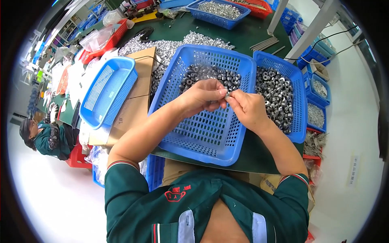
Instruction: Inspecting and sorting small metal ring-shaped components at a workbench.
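Observation:
My left hand (204, 96) and my right hand (250, 110) meet over a large blue perforated basket (193, 152). Both are closed, thumb and fingers pinched together at the same spot. A tiny glint of metal shows between the fingertips, but its kind is mostly hidden. Small ring-shaped metal parts (232, 77) lie heaped in the far half of the basket, below and beyond my hands. A second blue basket (299, 117) on the right is filled with similar dark, shiny ring-shaped parts (275, 95).
Silver parts (166, 46) are piled behind the large basket. A shallow blue basket (108, 95) rests on cardboard (135, 111) to the left. Thin metal rods (264, 43) lie by a table post (306, 36). Another person (50, 135) sits far left.

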Motion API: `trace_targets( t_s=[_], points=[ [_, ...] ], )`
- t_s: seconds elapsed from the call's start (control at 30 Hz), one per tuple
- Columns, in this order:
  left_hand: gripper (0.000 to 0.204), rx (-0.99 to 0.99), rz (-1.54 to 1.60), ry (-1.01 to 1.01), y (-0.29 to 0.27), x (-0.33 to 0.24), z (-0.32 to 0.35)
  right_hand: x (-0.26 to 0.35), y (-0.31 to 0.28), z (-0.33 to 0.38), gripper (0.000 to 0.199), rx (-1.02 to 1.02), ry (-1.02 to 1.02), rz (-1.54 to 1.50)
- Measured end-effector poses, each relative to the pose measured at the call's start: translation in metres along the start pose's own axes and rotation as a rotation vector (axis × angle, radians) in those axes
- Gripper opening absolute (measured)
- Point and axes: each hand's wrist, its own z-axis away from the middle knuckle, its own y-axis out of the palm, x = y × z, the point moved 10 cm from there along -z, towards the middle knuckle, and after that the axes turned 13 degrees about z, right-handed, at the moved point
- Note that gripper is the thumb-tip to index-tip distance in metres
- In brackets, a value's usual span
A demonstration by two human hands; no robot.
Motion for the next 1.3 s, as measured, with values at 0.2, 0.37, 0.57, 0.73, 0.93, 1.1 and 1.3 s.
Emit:
trace_targets(
  t_s=[0.2, 0.37, 0.57, 0.73, 0.93, 1.1, 1.3],
  points=[
    [0.015, -0.042, 0.020, -0.018, -0.005, 0.007, -0.002, 0.015, -0.001, 0.001, 0.015, -0.045, -0.143, 0.153],
    [0.020, -0.105, 0.138, -0.107, -0.011, 0.017, -0.006, 0.036, -0.009, 0.003, 0.010, -0.139, -0.294, 0.347],
    [0.015, -0.125, 0.059, 0.001, -0.008, 0.007, -0.007, 0.004, 0.000, 0.003, 0.016, -0.007, -0.005, 0.133],
    [0.015, -0.026, -0.075, 0.127, 0.025, -0.019, -0.020, -0.045, 0.001, 0.009, 0.028, 0.086, 0.406, -0.329],
    [0.020, -0.071, -0.502, 0.175, 0.059, -0.075, -0.083, 0.009, -0.052, 0.013, 0.015, -0.325, -0.122, -0.076],
    [0.019, 0.100, -1.342, 0.324, 0.089, -0.047, -0.176, 0.026, -0.056, 0.022, 0.013, -0.394, -0.334, 0.004],
    [0.018, 0.061, -1.636, 0.435, 0.082, -0.005, -0.235, 0.002, -0.071, 0.016, 0.011, -0.387, -0.154, -0.014]
  ],
)
